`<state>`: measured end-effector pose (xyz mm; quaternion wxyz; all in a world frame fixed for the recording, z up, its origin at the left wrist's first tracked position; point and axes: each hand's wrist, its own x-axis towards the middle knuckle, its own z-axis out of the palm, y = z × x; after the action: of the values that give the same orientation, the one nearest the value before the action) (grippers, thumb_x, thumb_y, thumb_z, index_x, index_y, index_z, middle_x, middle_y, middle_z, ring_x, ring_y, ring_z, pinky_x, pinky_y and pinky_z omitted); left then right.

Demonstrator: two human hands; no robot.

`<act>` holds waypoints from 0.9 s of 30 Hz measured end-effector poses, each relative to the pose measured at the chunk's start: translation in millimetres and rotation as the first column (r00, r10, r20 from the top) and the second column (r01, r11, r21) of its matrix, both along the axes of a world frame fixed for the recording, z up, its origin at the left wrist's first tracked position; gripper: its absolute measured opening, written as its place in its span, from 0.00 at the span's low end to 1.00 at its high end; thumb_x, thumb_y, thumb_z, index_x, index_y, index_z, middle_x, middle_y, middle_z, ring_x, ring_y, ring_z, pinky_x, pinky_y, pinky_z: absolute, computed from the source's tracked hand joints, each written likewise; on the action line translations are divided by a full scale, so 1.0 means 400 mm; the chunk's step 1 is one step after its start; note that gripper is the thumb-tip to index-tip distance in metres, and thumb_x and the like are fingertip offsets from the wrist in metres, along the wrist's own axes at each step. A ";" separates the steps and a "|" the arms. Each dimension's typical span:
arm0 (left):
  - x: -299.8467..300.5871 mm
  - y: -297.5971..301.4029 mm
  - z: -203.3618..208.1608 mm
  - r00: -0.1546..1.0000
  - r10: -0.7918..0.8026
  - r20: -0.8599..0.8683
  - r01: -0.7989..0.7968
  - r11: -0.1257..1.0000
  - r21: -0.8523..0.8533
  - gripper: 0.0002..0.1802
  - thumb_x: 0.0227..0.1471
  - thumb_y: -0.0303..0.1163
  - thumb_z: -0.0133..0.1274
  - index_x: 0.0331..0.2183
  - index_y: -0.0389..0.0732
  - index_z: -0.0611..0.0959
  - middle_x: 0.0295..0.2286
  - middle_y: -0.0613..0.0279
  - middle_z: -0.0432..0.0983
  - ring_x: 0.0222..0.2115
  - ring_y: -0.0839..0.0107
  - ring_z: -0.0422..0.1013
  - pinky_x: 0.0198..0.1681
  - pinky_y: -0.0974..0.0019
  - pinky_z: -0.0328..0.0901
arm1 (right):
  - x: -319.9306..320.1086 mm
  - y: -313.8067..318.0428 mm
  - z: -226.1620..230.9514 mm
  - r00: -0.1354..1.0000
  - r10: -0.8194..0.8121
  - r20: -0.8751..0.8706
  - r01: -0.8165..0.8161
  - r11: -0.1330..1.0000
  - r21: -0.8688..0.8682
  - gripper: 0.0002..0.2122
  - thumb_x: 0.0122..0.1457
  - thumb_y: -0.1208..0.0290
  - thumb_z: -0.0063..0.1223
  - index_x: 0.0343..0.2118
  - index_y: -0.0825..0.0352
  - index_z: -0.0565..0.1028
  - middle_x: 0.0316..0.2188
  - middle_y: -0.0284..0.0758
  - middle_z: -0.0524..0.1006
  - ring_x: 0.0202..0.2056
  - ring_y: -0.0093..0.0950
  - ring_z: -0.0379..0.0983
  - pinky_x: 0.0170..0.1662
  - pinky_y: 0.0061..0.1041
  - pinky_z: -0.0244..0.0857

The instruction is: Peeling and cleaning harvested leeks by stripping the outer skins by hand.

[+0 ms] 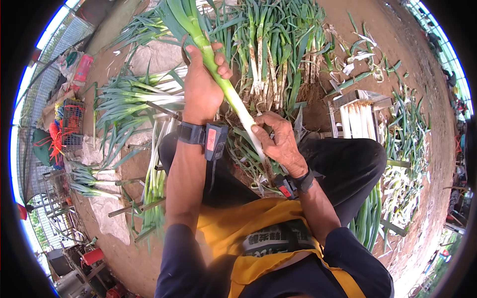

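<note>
A long leek (237, 103) slants across in front of me, its green leaves at the top and its soiled root end low by my lap. My left hand (202, 92) is wrapped around the light green part just under the leaves. Lower down, my right hand (280, 141) pinches the white shank between thumb and fingers. Beyond the hands stands a thick bunch of unpeeled leeks (268, 59) with dirty stalks and roots. To my left, pale-stemmed leeks (134, 97) lie in piles.
On the right, a metal frame (365, 99) holds several white stalks, roots up. Stripped leaves (405, 134) heap beside it, with more scraps on the dirt floor. Metal bars (135, 207) jut out at my left. A crate (72, 121) with red netting stands farther left.
</note>
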<state>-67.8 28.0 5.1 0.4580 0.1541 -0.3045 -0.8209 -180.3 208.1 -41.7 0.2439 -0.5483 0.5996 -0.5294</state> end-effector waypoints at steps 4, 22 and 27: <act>0.002 0.008 -0.001 1.000 -0.004 0.015 0.004 1.000 -0.001 0.33 0.64 0.58 0.32 0.43 0.33 0.70 0.24 0.66 0.61 0.23 0.74 0.56 0.29 0.70 0.57 | 0.007 0.000 -0.021 1.000 -0.014 0.014 0.013 0.999 0.043 0.04 0.55 0.78 0.56 0.29 0.74 0.76 0.23 0.41 0.73 0.26 0.37 0.70 0.31 0.33 0.63; -0.004 -0.006 -0.006 0.982 -0.143 -0.126 0.135 0.989 -0.067 0.36 0.60 0.62 0.37 0.42 0.34 0.72 0.24 0.67 0.61 0.24 0.74 0.56 0.30 0.70 0.56 | -0.009 -0.007 -0.071 0.829 -0.096 0.551 -0.079 0.956 0.284 0.10 0.65 0.70 0.46 0.28 0.68 0.73 0.21 0.22 0.67 0.27 0.14 0.60 0.32 0.19 0.55; 0.003 -0.006 -0.003 0.957 -0.202 -0.209 0.185 0.978 -0.099 0.32 0.64 0.56 0.33 0.44 0.34 0.73 0.25 0.66 0.61 0.25 0.74 0.55 0.30 0.70 0.56 | -0.003 -0.019 -0.057 0.860 -0.029 0.510 -0.110 0.964 0.241 0.09 0.65 0.67 0.49 0.33 0.68 0.74 0.26 0.22 0.69 0.30 0.13 0.61 0.37 0.17 0.57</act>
<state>-66.4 25.5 4.0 0.4116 0.0148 -0.2979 -0.8612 -181.6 200.7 -64.5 0.4747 -0.3646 0.5666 -0.5663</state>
